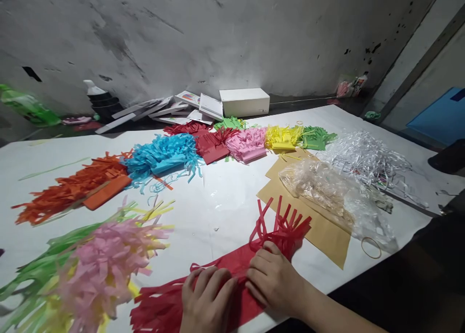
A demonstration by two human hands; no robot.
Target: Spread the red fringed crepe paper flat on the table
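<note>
A red sheet of tissue paper [232, 260] with fringed strips at both ends lies across the table's front edge. My left hand [209, 294] presses on its left half, fingers curled over the paper. Farther right, my right hand [272, 275] grips the same paper, its fingers bent near the upper fringe. What lies under the fingertips is hidden. To the left of my hands rests a loose heap of pink fringed paper [109, 260] over yellow strips, with green fringed paper [54, 255] beside it.
A row of fringed bundles spans the table [218, 202]: orange [87, 182], blue [163, 153], red, pink [249, 144], yellow and green. At right are brown paper [327, 241], a clear plastic bag [337, 192], white shredded strips [366, 153] and a rubber band [371, 247]. Behind stands a white box [244, 103].
</note>
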